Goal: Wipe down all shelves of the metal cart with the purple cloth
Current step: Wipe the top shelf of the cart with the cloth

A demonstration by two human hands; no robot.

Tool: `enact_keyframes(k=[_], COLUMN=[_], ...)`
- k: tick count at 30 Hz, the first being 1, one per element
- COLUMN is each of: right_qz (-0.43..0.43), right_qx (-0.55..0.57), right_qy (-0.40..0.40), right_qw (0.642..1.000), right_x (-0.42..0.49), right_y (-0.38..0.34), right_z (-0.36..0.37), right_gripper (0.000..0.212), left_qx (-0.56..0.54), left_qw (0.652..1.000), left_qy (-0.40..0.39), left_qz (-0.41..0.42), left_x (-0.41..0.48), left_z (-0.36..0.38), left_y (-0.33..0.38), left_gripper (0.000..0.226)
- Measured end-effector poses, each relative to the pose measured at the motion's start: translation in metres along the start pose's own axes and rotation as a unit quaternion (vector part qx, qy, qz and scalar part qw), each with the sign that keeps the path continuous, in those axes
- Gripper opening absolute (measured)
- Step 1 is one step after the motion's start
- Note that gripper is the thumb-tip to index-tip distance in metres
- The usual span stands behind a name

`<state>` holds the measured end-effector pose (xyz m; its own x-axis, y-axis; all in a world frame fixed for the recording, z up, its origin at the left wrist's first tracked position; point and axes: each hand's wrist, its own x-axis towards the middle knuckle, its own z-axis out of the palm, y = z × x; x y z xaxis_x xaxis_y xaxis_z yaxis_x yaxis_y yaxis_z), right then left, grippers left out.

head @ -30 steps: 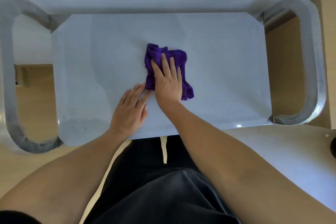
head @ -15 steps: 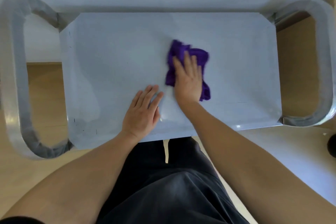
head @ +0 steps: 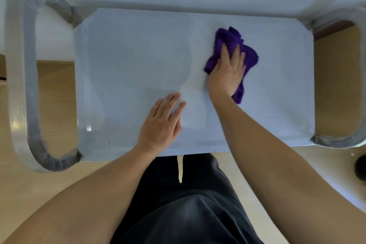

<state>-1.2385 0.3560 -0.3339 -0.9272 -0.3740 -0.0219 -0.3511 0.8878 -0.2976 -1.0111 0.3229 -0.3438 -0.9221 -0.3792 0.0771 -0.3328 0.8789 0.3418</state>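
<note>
The right hand [head: 227, 73] has slid the cloth [head: 231, 45] rightward across the cart's [head: 336, 142] top shelf [head: 128, 61]; a second ago it lay near the middle, now it sits in the right half, toward the far edge. Its fingers lie flat and slightly apart, pressing the bunched cloth down. The left hand [head: 162, 125] stays near the front edge, palm down, fingers together.
</note>
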Motion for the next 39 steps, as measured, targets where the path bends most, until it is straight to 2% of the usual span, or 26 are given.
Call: enact_keyframes(k=[2, 4, 7, 9, 11, 14, 17, 19, 22, 23, 25, 27, 31, 35, 37, 39], right_qz=[-0.107, -0.236, -0.304, -0.255, -0.154, -0.009, 0.077, 0.013, -0.222, -0.267, -0.295, -0.266, -0.073, 0.089, 0.076, -0.017], right_qx=[0.018, 0.014, 0.010, 0.019, 0.024, 0.009, 0.006, -0.004, 0.016, 0.012, 0.018, 0.032, 0.036, 0.002, -0.018, 0.002], right_qy=[0.003, -0.041, -0.074, -0.032, 0.018, -0.004, -0.007, -0.010, -0.031, -0.064, -0.099, -0.075, 0.000, -0.002, 0.002, 0.001], right_qw=[0.994, 0.971, 0.950, 0.966, 0.988, 1.000, 0.997, 1.000, 0.974, 0.961, 0.950, 0.961, 0.997, 0.996, 0.997, 1.000], right_x=[-0.016, -0.032, -0.024, 0.002, 0.031, 0.055, 0.062, 0.052, 0.015, 0.003, 0.001, 0.021, 0.070, 0.085, 0.075, 0.052], right_y=[-0.035, -0.064, -0.063, -0.033, 0.004, 0.043, 0.032, -0.004, -0.060, -0.071, -0.070, -0.044, 0.035, 0.060, 0.036, 0.001], right_z=[0.013, 0.021, 0.020, 0.017, 0.004, -0.022, -0.021, -0.007, 0.016, 0.019, 0.016, 0.011, -0.017, -0.035, -0.025, -0.010], right_gripper=[0.047, 0.050, 0.050, 0.043, 0.042, 0.045, 0.047, 0.048, 0.047, 0.049, 0.051, 0.047, 0.050, 0.055, 0.055, 0.052], left_qx=[0.004, 0.007, 0.004, 0.002, 0.001, -0.002, 0.003, 0.007, 0.011, 0.012, 0.011, 0.007, 0.005, 0.009, 0.012, 0.014], left_qw=[1.000, 1.000, 1.000, 1.000, 1.000, 1.000, 1.000, 1.000, 1.000, 1.000, 1.000, 1.000, 1.000, 1.000, 1.000, 1.000], left_qy=[-0.003, -0.008, -0.016, -0.010, -0.003, 0.002, 0.001, -0.003, -0.013, -0.019, -0.025, -0.017, -0.015, -0.017, -0.017, -0.017], left_qz=[0.003, 0.006, 0.003, 0.002, 0.002, 0.003, 0.003, 0.001, -0.001, -0.001, -0.001, -0.001, 0.000, 0.002, 0.001, 0.001], left_x=[0.000, 0.000, 0.001, 0.002, 0.003, 0.003, 0.004, 0.003, 0.003, 0.003, 0.003, 0.004, 0.005, 0.006, 0.006, 0.006], left_z=[-0.001, -0.002, -0.005, -0.004, -0.002, -0.001, -0.001, -0.002, -0.004, -0.004, -0.006, -0.006, -0.003, -0.002, -0.002, -0.003], left_y=[0.000, -0.001, -0.001, 0.000, 0.002, 0.002, 0.001, 0.001, 0.000, 0.000, 0.001, 0.001, -0.001, 0.001, 0.002, 0.001], left_gripper=[0.044, 0.044, 0.045, 0.045, 0.044, 0.044, 0.044, 0.044, 0.044, 0.044, 0.044, 0.044, 0.044, 0.044, 0.044, 0.044])
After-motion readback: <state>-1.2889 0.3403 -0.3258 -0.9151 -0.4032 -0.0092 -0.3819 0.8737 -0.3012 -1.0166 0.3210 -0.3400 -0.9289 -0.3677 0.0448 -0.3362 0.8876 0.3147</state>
